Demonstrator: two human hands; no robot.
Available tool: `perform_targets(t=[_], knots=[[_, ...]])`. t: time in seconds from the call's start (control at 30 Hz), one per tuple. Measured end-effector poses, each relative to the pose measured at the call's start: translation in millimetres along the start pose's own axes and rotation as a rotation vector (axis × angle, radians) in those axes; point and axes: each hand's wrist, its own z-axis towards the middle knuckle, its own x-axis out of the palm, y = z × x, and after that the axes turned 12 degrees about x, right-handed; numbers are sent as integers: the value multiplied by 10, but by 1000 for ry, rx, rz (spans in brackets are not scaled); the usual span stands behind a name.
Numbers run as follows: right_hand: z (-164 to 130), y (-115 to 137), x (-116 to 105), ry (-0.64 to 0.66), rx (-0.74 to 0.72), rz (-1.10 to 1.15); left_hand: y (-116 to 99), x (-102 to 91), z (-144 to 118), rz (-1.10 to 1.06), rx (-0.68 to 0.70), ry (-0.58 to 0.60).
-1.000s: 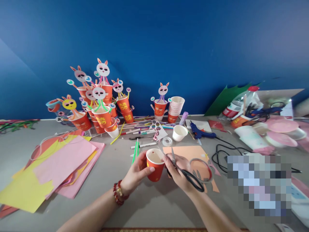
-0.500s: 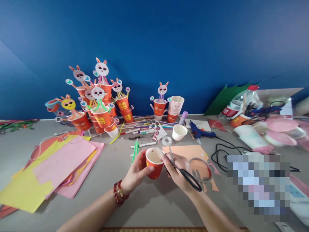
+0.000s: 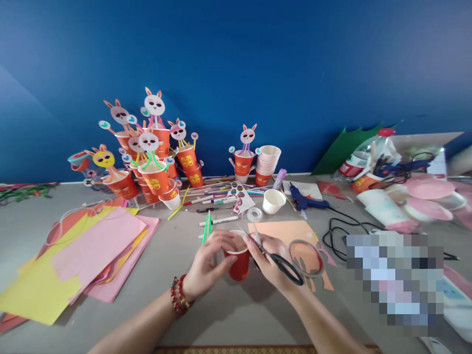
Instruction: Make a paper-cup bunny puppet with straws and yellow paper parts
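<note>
In the head view, at lower centre of the frame, the left hand [image 3: 206, 263] curls its fingers over the rim of a red paper cup [image 3: 239, 263] on the grey table [image 3: 228, 314], gripping it. The right hand [image 3: 273, 260] is wrapped around black-handled scissors [image 3: 275, 255], blades slightly parted beside the cup's rim. The step in hand looks like working the rim with the scissors; the next move likely calls for a steady cup and careful blade placement.
</note>
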Motion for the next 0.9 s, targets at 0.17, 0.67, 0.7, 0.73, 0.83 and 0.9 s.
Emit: perform_targets(t=[0.17,0.67,0.7,0.73,0.83,0.9], knots=[[-79,92,-61,-94,-40,227,54,-32,7,-94,-127,-150],[-116,222,40,41,-172,127,33,-103,47,92,-38,-216],[-113,228,32,39,-174,118,34,-103,48,96,-30,-217],[-111,235,25,39,-175,114,36,-103,49,99,-22,-216],[-108,248,20,44,-165,114,45,-107,43,113,-17,-207],[-107,249,23,48,-164,124,49,-108,37,122,-15,-198]])
